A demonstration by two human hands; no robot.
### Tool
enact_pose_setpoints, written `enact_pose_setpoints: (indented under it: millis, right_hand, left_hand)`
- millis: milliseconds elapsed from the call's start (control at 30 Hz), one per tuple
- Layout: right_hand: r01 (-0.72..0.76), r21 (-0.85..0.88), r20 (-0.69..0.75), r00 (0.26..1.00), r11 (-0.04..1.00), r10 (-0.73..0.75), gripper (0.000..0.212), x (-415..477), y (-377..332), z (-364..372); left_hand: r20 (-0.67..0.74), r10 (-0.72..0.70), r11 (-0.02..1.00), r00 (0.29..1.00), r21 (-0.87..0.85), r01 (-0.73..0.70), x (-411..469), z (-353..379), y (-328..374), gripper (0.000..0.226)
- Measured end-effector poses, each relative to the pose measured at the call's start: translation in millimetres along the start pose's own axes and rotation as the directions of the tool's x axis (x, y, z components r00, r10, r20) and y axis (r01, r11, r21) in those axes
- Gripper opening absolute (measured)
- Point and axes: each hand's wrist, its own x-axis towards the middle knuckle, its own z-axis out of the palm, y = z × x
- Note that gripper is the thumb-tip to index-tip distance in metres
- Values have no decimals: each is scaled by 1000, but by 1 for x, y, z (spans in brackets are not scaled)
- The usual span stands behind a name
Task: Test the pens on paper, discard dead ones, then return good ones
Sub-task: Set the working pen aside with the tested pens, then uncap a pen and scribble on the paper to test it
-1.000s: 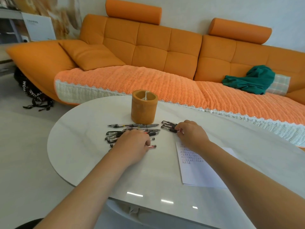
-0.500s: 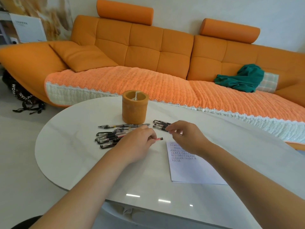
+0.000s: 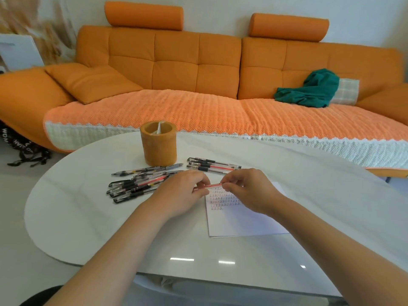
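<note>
I hold the red pen (image 3: 213,185) level just above the top of the paper (image 3: 242,221), left hand (image 3: 182,192) and right hand (image 3: 248,192) each with its grip pinched on one end. Uncapping, I reckon: pull straight, keep the barrel steady, then scribble on bare paper.

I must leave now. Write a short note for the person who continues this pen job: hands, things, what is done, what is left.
Left hand and right hand each pinch one end of a red pen above the paper.
Big pile of pens left of the hands; small group of pens behind them; orange cup beyond.
Done: rows of test marks on the paper.
Left: test this pen, sort the rest, return good ones to the cup.
</note>
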Motion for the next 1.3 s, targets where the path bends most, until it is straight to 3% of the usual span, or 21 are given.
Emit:
enact_pose_setpoints:
  millis: [233,300,433,533,700,900,1033,1167,1300]
  right_hand:
    - [-23,-63,-18,1000,998,22,8,-8,20,-13]
    - [34,-182,10,999,983,-33,9,-12,23,-12]
    - [196,-342,13,979,919,-204,31,-17,23,0]
    - [264,-384,23,961,885,-277,26,-16,20,7]
    - [237,-265,29,971,935,-238,17,-15,18,0]
    - [170,-304,13,985,937,-175,15,-13,33,-7]
    - [194,-294,18,980,936,-197,17,-17,31,-4]
    - [199,-180,75,979,963,-188,22,-19,20,-2]
    - [218,-211,93,975,953,-203,25,-17,19,0]
  left_hand:
    - [27,-86,995,996,45,84,-4,-11,-5,15]
    - [30,-66,996,997,63,64,-4,-7,-2,15]
    - [32,-4,996,999,89,1,-3,5,10,16]
    - [11,30,997,999,70,-31,0,14,17,14]
    - [-2,20,998,1000,53,-20,5,15,20,17]
    - [-15,-32,999,999,22,32,10,9,14,15]
    - [-37,-4,999,999,34,5,9,14,21,10]
    - [-81,55,998,995,37,-52,7,19,26,13]
    - [-76,50,999,996,-2,-51,8,19,28,14]
